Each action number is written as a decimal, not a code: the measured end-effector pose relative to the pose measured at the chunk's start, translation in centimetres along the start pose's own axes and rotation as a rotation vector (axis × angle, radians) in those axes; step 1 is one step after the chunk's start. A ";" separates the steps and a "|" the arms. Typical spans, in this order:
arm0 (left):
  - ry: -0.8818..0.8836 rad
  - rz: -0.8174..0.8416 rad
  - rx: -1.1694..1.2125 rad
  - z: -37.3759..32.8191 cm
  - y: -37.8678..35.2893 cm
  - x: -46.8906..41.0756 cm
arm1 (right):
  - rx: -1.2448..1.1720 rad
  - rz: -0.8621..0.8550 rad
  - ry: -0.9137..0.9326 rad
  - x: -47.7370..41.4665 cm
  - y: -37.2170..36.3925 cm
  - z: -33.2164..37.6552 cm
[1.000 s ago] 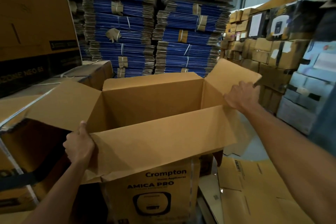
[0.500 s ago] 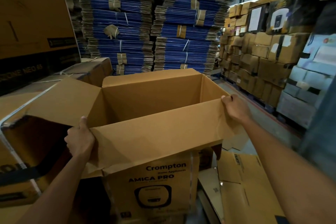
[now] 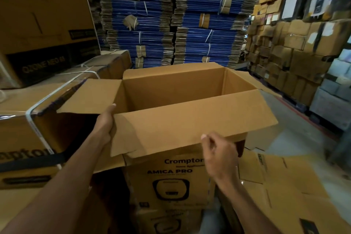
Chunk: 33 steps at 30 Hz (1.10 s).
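Left hand (image 3: 105,122) grasps the left end of the near flap (image 3: 190,119). Right hand (image 3: 220,155), fingers curled, meets that flap's lower edge; I cannot tell if it holds. 1 open box (image 3: 171,89), 4 flaps out, fills frame centre. 2 blue stacks (image 3: 152,15) stand upper centre.

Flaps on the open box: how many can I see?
4: the near flap, gripped by the left hand; the left flap; the far flap; the right flap. None seems hidden.
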<state>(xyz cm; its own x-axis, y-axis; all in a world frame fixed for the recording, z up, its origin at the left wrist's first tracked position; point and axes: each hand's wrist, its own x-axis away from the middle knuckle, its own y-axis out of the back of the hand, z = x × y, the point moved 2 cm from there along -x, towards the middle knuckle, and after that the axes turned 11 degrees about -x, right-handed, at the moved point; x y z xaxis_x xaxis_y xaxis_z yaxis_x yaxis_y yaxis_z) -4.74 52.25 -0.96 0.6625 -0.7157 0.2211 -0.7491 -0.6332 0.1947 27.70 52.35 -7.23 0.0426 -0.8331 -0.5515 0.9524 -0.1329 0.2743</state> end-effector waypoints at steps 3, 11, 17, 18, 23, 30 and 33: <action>-0.047 0.083 0.030 -1.1 -0.5 1.0 | -0.375 0.274 -0.560 3.4 -3.8 0.0; -0.101 0.156 -0.182 -2.4 -4.9 4.6 | -1.125 -0.036 -0.622 -1.1 -4.2 2.0; -0.195 0.171 -0.236 -2.3 -6.5 6.0 | -1.310 -0.199 -0.499 -6.8 -2.0 2.4; -0.213 0.182 -0.223 -2.5 -6.6 6.3 | -1.309 -0.199 -0.472 -7.6 -1.8 2.5; -0.258 0.280 -0.023 -5.2 -6.3 8.0 | -1.117 -0.052 -0.273 -11.7 -0.9 4.3; -0.290 0.421 0.017 -4.1 -6.7 11.1 | -0.913 0.282 -0.455 -15.6 -1.4 7.4; -0.300 0.552 0.121 -3.1 -6.3 12.1 | -0.943 0.306 -0.507 -15.6 -1.9 7.9</action>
<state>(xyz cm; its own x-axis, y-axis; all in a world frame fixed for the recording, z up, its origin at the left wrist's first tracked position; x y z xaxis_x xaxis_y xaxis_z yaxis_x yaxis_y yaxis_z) 8.01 48.55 3.49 0.1635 -0.9863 -0.0230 -0.9864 -0.1639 0.0152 22.79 61.37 7.07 0.3918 -0.9124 -0.1183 0.7799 0.3976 -0.4833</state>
